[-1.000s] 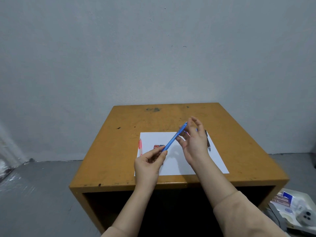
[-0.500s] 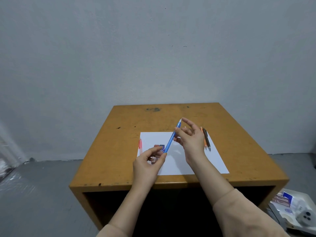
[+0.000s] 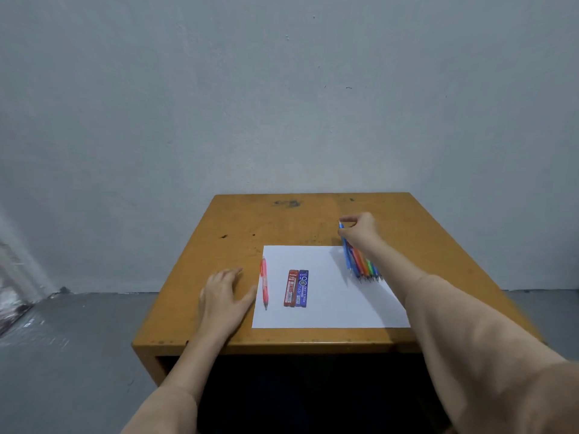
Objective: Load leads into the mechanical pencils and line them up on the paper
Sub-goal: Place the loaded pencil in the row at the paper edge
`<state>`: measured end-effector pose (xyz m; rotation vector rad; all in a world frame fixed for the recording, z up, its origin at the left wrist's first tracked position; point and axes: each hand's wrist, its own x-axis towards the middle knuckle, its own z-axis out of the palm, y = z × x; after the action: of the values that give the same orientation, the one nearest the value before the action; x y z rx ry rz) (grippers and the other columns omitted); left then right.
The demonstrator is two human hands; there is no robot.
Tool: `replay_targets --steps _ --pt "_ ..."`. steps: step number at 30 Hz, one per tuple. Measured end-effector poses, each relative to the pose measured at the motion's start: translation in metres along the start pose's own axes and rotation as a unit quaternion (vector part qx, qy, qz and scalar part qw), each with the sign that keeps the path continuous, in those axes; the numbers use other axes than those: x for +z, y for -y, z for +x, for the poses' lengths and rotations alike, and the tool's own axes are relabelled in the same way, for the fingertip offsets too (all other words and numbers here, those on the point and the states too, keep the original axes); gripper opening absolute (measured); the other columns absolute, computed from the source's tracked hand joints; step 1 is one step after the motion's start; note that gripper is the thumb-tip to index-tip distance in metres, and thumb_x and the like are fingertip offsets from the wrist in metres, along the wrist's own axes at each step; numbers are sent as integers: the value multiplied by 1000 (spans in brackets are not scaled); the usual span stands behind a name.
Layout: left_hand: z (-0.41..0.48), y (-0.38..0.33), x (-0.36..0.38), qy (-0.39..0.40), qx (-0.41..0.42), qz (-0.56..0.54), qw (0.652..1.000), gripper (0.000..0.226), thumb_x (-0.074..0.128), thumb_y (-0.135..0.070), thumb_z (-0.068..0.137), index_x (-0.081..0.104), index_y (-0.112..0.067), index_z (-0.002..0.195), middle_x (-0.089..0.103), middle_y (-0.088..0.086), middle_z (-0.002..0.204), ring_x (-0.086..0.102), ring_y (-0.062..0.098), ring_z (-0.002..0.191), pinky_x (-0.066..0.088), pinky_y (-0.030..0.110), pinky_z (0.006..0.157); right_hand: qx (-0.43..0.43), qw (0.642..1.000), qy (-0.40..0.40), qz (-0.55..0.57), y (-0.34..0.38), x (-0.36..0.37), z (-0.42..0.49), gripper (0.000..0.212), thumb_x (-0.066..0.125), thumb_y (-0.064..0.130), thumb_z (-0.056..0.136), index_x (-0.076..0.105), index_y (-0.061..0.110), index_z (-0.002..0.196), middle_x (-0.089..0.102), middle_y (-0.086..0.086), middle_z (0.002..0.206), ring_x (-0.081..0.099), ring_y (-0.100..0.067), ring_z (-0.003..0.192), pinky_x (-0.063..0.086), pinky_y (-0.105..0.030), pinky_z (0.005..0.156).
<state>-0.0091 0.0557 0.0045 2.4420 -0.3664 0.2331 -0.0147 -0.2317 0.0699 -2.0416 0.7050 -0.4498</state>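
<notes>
**A:** where's the blue pencil [image 3: 346, 250] rn?

**B:** right side of the paper [image 3: 329, 308], beside the coloured row [image 3: 365, 266]. Right hand [image 3: 360, 233] has a pinch grip on its top end. Left hand [image 3: 224, 296] lies flat on the tabletop [image 3: 282, 220], holding nothing.

**A:** fiddly?

**B:** probably light, stiff, a bit slick. I'd take it mid-barrel.

The paper [image 3: 332, 302] is white, one pencil [image 3: 265, 283] pink.
</notes>
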Motion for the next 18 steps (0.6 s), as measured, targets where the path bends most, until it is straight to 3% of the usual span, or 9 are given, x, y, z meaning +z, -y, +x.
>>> replay_targets --steps 2,6,12,18 --pt "2 2 0 15 -22 15 1000 62 57 -50 88 44 -18 139 45 1 141 31 19 135 24 38 111 11 998 15 -66 -2 2 7 26 64 4 83 69 13 107 62 -8 88 52 -14 57 45 -24 51" --pt "4 3 4 39 -35 66 996 71 48 -58 89 32 -19 146 33 1 151 22 20 142 18 40 115 11 987 43 -154 -7 7 14 18 65 7 84 70 14 99 65 -7 106 59 -21 76 49 -28 64" --pt "5 6 7 51 -31 98 993 73 43 -63 89 32 -20 146 32 -2 152 23 18 141 18 39 115 -41 976 49 -209 -6 9 18 25 63 9 87 68 10 111 63 -10 120 59 -23 103 47 -27 75" --pt "6 4 6 60 -33 115 991 71 42 -65 89 34 -23 146 30 -3 153 22 17 142 17 39 115 -44 972 51 -227 -12 9 20 23 62 6 87 69 4 110 65 -13 115 59 -25 103 47 -28 73"
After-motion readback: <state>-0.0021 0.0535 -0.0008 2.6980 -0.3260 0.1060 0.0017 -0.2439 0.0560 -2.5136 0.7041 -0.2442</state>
